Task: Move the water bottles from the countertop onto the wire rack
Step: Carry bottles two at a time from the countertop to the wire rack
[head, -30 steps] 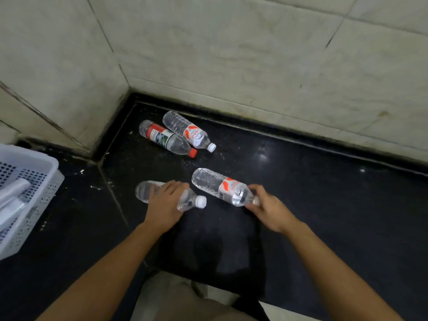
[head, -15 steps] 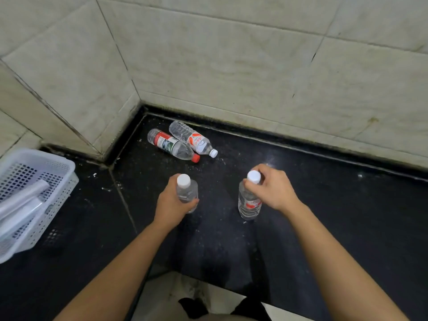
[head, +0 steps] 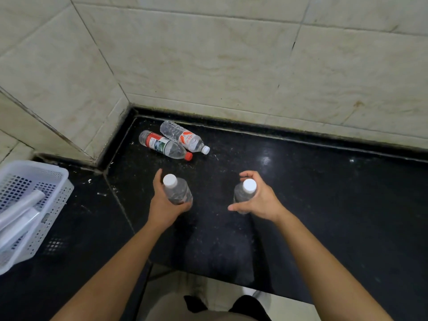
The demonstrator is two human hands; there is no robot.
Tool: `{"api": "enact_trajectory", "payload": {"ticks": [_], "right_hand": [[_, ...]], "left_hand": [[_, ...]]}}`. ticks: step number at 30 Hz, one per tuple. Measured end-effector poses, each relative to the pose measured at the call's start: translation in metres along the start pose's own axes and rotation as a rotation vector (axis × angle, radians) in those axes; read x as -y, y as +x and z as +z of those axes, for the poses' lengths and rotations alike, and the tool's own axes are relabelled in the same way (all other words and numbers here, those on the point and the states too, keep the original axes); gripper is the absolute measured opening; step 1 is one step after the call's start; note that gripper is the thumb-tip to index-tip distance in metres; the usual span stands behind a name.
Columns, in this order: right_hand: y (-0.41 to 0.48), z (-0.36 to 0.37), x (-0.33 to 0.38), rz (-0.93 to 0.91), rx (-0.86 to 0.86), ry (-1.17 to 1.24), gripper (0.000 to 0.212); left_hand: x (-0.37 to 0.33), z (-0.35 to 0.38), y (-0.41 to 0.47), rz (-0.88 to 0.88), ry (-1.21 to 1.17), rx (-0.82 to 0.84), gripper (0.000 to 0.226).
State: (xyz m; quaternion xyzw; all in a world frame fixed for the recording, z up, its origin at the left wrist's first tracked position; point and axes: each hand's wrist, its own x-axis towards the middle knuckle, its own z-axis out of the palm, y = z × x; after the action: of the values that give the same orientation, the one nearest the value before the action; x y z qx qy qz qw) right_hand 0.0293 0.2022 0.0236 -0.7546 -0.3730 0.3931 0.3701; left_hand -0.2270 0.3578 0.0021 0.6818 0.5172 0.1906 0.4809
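I have a clear plastic water bottle with a white cap [head: 177, 190] in my left hand [head: 165, 205]; its body is see-through and I can see no label on the side facing me. My fingers wrap around its lower half from the left, with the thumb reaching up beside the cap, so the grip is closed on it. It tilts a little, cap towards me, and I cannot tell whether its base touches the black countertop [head: 324, 193] or hangs just above it.

My right hand [head: 259, 200] grasps a second white-capped bottle [head: 246, 192] around its shoulder and neck. The fingers curl over the far side, the thumb points left below it, and most of the body is hidden behind my palm. It stands roughly upright, cap up.

The two bottles sit apart from each other, one in each hand, in front of me over the counter.

Farther back, near the tiled corner, two more bottles lie on their sides touching each other: one with a red cap and red-and-white label [head: 165, 145], the other with a white cap and an orange-and-white label [head: 185, 137]. Both are well apart from my hands

At my far left sits a white perforated plastic basket [head: 55, 193] with white tubes [head: 20, 218] inside
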Motion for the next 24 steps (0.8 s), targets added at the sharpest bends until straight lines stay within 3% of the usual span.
{"api": "enact_trajectory", "payload": {"ticks": [3, 6, 11, 19, 24], "right_hand": [[-0.005, -0.002, -0.008, 0.012, -0.009, -0.009, 0.100], [-0.011, 0.004, -0.010, 0.039, -0.111, -0.005, 0.088], [-0.028, 0.015, -0.003, 0.128, -0.377, 0.000, 0.066], [-0.092, 0.020, -0.002, 0.263, -0.706, 0.094, 0.050], [-0.159, -0.004, 0.008, 0.254, -1.036, 0.192, 0.039]], "left_hand": [[0.000, 0.001, -0.002, -0.007, -0.040, -0.003, 0.128], [-0.001, 0.003, 0.001, 0.024, -0.030, -0.008, 0.111], [-0.004, -0.005, 0.016, 0.108, 0.002, 0.173, 0.092], [-0.029, 0.008, 0.022, 0.173, 0.089, 0.172, 0.072], [-0.087, 0.058, -0.002, 0.314, 0.061, 0.312, 0.067]]}}
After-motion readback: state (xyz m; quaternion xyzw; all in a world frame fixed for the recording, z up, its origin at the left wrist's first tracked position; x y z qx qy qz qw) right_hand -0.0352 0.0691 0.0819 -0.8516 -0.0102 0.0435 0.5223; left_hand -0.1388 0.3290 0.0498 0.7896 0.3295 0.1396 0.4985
